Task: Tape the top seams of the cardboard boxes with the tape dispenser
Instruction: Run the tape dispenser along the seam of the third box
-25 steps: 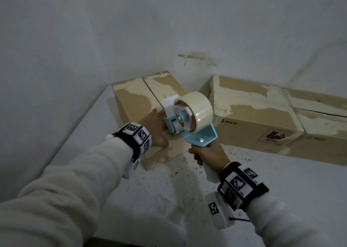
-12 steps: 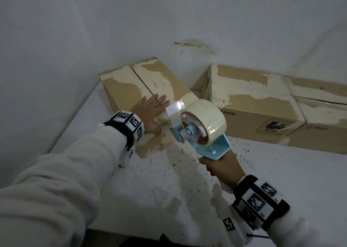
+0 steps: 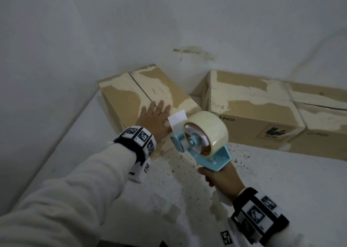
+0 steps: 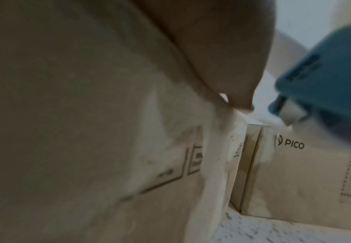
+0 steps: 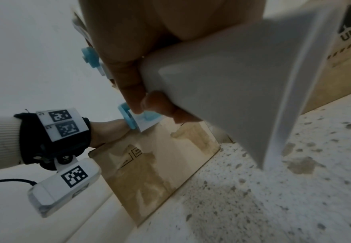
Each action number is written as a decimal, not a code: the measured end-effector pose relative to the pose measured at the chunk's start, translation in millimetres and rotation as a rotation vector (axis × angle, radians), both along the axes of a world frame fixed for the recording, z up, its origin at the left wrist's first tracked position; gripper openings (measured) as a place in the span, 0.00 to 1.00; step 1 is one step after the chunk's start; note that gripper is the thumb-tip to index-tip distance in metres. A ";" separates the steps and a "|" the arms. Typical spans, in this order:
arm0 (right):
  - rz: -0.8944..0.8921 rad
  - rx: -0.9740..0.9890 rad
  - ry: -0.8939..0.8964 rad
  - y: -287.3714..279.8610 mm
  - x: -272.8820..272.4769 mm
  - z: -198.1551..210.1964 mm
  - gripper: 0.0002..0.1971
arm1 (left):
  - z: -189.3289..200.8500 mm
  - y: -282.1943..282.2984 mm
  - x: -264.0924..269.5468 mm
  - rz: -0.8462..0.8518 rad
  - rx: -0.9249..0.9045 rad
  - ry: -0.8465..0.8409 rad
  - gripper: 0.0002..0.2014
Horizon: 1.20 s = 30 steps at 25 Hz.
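Since a moment ago, the tape dispenser (image 3: 201, 139) has pulled back off the small box (image 3: 150, 104) toward the person.

Right hand (image 3: 221, 179) grips its handle tight; left hand (image 3: 154, 118) lies flat, fingers straight, on the box top. The seam (image 3: 140, 89) looks bare past the fingers, so taping seems unfinished. The big boxes (image 3: 262, 111) wait, seams dark and open.

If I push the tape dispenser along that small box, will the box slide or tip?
The small box probably won't tip: it sits low and flat. It might slide, looking light, but the left hand presses flat on top, likely pinning it.
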State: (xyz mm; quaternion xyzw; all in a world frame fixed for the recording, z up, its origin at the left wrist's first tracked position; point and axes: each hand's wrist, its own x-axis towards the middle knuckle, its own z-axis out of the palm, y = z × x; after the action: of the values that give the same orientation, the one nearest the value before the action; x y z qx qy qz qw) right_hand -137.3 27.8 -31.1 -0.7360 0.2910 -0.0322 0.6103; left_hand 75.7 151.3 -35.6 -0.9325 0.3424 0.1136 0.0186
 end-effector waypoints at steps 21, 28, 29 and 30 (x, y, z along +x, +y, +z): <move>-0.171 0.067 0.113 11.3 30.3 -43.9 0.17 | -6.2 -0.5 -12.9 0.006 -0.056 -0.123 0.34; -0.115 0.033 0.143 7.3 31.0 -42.7 0.13 | -5.7 -3.1 -17.5 0.033 -0.060 -0.137 0.33; -0.112 0.057 0.137 7.1 31.4 -41.3 0.12 | -5.5 -2.9 -18.0 0.033 -0.071 -0.135 0.33; -0.115 0.078 0.134 7.4 30.8 -39.6 0.12 | -5.2 -2.4 -18.4 0.030 -0.083 -0.133 0.33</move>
State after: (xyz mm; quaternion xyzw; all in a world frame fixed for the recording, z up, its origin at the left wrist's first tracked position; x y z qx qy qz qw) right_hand -106.5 35.2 -70.7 -0.6944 0.3739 -0.0065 0.6148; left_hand 57.3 148.9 -40.8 -0.9430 0.3306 0.0376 0.0010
